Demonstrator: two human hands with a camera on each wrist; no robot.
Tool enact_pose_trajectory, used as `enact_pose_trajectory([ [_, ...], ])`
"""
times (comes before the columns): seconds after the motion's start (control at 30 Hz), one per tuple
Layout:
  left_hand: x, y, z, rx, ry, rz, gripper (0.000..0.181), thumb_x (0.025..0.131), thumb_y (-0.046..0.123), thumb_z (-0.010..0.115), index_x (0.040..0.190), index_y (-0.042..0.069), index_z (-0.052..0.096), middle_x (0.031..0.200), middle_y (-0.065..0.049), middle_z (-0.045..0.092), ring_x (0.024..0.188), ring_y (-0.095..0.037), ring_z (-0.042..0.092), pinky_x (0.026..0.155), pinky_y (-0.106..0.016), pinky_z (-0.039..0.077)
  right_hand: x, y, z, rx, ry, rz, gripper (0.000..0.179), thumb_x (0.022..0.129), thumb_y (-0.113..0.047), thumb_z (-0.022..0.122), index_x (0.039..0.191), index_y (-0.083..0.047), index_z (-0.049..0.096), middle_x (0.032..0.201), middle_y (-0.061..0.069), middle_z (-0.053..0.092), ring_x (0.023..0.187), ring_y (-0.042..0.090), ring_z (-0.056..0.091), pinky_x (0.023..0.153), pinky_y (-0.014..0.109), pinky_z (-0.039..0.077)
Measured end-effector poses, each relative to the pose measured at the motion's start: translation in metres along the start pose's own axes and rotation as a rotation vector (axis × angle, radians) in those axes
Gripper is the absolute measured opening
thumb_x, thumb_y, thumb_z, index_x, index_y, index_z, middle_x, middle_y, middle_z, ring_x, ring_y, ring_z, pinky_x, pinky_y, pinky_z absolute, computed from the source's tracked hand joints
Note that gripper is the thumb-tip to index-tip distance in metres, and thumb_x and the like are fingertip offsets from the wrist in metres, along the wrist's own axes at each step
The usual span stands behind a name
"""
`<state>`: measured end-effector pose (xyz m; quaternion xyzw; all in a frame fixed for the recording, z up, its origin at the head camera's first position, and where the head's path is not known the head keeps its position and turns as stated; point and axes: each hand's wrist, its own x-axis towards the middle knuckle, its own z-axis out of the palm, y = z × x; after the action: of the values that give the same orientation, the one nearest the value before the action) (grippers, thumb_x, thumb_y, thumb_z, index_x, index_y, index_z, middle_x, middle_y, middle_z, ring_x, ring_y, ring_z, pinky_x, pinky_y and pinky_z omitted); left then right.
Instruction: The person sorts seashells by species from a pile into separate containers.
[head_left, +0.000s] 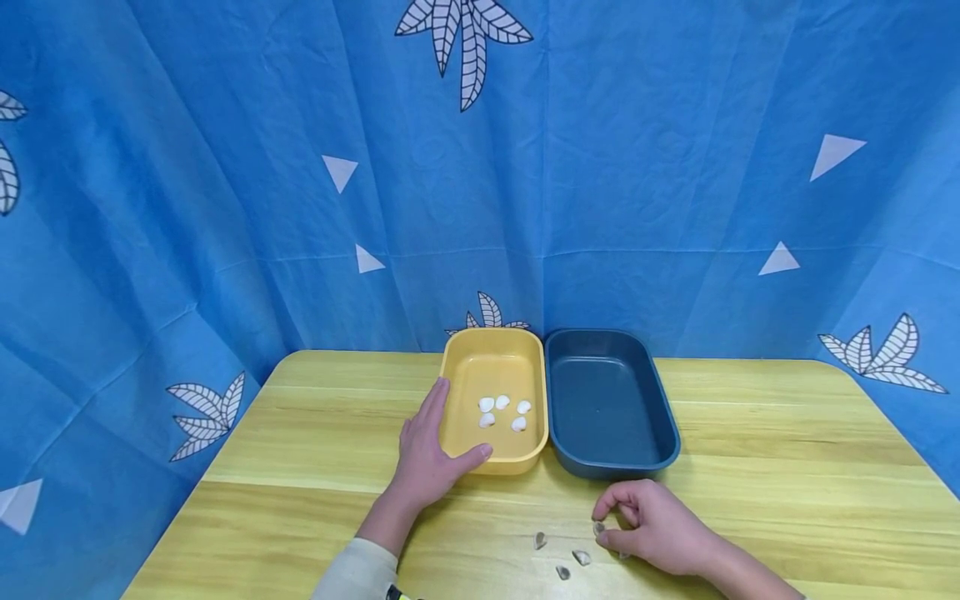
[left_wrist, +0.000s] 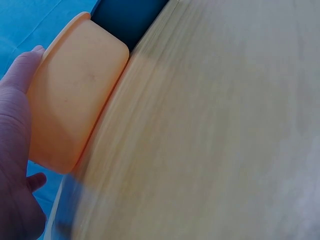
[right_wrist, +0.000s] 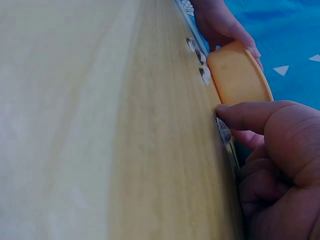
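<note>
A yellow tray (head_left: 532, 460) holds several white seashells (head_left: 502, 402) on its floor. My left hand (head_left: 429, 454) rests at the tray's near left corner, fingers straight along the left rim and thumb over the near rim. Just in front of the dark blue tray (head_left: 600, 467), my right hand (head_left: 660, 527) pinches a small grey-brown seashell (head_left: 598, 527) between thumb and forefinger, low over the table. Another shell (head_left: 624, 556) is partly hidden under that hand. To its left, three more dark shells (head_left: 581, 557) lie apart on the wood.
Both trays stand side by side, touching, near the far edge of the wooden table (head_left: 765, 467). A blue patterned curtain (head_left: 600, 167) hangs right behind that edge and down the left side.
</note>
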<state>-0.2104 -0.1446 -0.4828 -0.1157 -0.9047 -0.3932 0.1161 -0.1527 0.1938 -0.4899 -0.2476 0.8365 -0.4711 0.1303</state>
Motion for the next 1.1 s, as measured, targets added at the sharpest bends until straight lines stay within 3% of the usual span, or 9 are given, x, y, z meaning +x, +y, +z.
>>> enact_pose_trajectory([
  [0.47, -0.001, 0.0, 0.002, -0.003, 0.0, -0.003, 0.111, 0.078, 0.058, 0.077, 0.162, 0.018, 0.017, 0.165, 0.006, 0.017, 0.148, -0.023, 0.02, 0.114, -0.062, 0.007, -0.011, -0.008, -0.004, 0.043, 0.037, -0.065, 0.014, 0.084, -0.017, 0.081, 0.094, -0.017, 0.071, 0.056, -0.011, 0.028, 0.049, 0.0, 0.029, 0.055, 0.024, 0.044],
  [0.67, 0.0, 0.0, 0.001, -0.002, 0.001, -0.012, 0.11, 0.078, 0.053, 0.08, 0.162, 0.019, 0.016, 0.165, 0.005, 0.016, 0.148, -0.024, 0.019, 0.114, -0.063, 0.006, -0.014, -0.019, -0.007, 0.042, 0.049, -0.122, 0.013, 0.086, -0.015, 0.08, 0.095, -0.017, 0.07, 0.055, -0.005, 0.023, 0.049, 0.001, 0.025, 0.061, 0.025, 0.048],
  [0.9, -0.001, -0.002, 0.002, -0.008, 0.004, -0.007, 0.112, 0.077, 0.058, 0.078, 0.161, 0.017, 0.018, 0.165, 0.005, 0.017, 0.148, -0.024, 0.02, 0.114, -0.062, 0.007, -0.016, -0.038, -0.014, 0.023, 0.086, -0.178, 0.014, 0.087, -0.017, 0.08, 0.097, -0.018, 0.07, 0.056, -0.004, 0.02, 0.049, 0.002, 0.021, 0.07, 0.029, 0.053],
  [1.1, 0.0, -0.003, 0.002, -0.009, 0.006, 0.0, 0.112, 0.076, 0.061, 0.077, 0.162, 0.018, 0.018, 0.164, 0.005, 0.017, 0.148, -0.024, 0.02, 0.114, -0.062, 0.008, -0.014, -0.055, -0.028, -0.024, 0.142, -0.166, 0.015, 0.086, -0.02, 0.081, 0.097, -0.02, 0.071, 0.058, -0.003, 0.018, 0.05, 0.004, 0.02, 0.082, 0.03, 0.054],
])
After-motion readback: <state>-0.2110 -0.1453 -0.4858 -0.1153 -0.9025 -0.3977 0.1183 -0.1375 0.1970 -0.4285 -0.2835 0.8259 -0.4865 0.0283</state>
